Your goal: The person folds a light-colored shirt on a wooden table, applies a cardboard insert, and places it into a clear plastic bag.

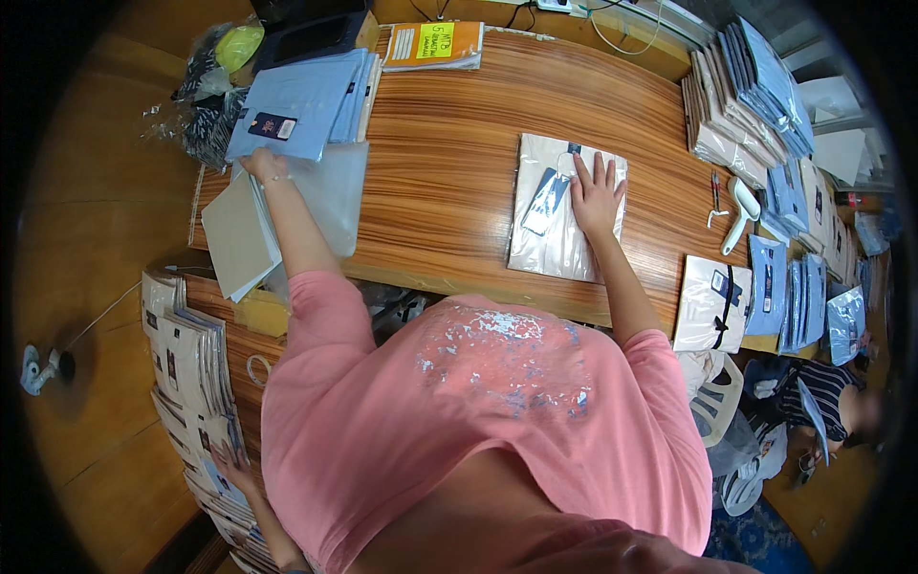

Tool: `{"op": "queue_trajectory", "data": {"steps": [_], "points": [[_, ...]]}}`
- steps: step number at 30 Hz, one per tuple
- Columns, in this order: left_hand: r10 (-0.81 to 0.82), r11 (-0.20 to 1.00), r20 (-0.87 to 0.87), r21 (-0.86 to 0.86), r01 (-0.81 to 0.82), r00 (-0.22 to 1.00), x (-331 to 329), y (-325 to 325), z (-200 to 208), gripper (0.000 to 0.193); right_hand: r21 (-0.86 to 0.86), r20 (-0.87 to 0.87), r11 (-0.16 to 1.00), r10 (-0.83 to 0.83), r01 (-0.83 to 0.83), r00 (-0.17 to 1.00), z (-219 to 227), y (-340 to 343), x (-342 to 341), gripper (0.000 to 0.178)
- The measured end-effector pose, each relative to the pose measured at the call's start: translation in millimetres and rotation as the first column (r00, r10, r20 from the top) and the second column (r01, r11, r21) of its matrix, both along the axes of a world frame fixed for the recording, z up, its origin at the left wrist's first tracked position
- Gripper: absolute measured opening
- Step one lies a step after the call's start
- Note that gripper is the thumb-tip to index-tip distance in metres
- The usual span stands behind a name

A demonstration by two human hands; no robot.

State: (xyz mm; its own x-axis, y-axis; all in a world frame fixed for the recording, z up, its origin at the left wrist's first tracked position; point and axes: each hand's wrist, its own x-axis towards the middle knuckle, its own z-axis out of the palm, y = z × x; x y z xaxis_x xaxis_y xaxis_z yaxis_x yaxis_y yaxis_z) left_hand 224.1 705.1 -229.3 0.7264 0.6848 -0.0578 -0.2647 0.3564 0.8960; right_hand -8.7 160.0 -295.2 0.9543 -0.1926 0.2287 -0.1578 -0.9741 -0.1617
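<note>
My left hand (264, 165) is at the near edge of a folded light-blue shirt (311, 91) with a dark hang tag (273, 125), on top of a stack at the table's far left. Its fingers close on that edge, though their tips are partly hidden. Clear plastic sleeves (335, 196) and grey-beige cardboard sheets (231, 234) lie beside my left forearm. Flat and with fingers spread, my right hand (599, 194) rests on a cream shirt folded in a clear bag (559, 251). A blue and white tag (547, 201) shows just left of that hand.
A lint roller (741, 212) and a small pen-like tool (715, 191) lie on the right. Bagged shirts (732, 115) are stacked beyond. An orange notebook (459, 45) lies at the back. At lower left another person's hand (229, 469) touches packed shirts (182, 354); a striped-top person (822, 397) is at right.
</note>
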Motion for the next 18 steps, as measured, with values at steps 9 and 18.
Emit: {"op": "queue_trajectory", "data": {"steps": [9,18], "points": [[0.181,0.966,-0.014,-0.184,-0.18,0.983,27,-31,37,0.064,-0.02,-0.013,1.0,-0.012,0.012,1.0,-1,0,-1,0.045],[0.055,0.984,0.19,-0.176,-0.021,0.98,84,21,29,0.048,-0.008,-0.011,1.0,0.0,0.0,1.0,2,6,4,0.044]]}}
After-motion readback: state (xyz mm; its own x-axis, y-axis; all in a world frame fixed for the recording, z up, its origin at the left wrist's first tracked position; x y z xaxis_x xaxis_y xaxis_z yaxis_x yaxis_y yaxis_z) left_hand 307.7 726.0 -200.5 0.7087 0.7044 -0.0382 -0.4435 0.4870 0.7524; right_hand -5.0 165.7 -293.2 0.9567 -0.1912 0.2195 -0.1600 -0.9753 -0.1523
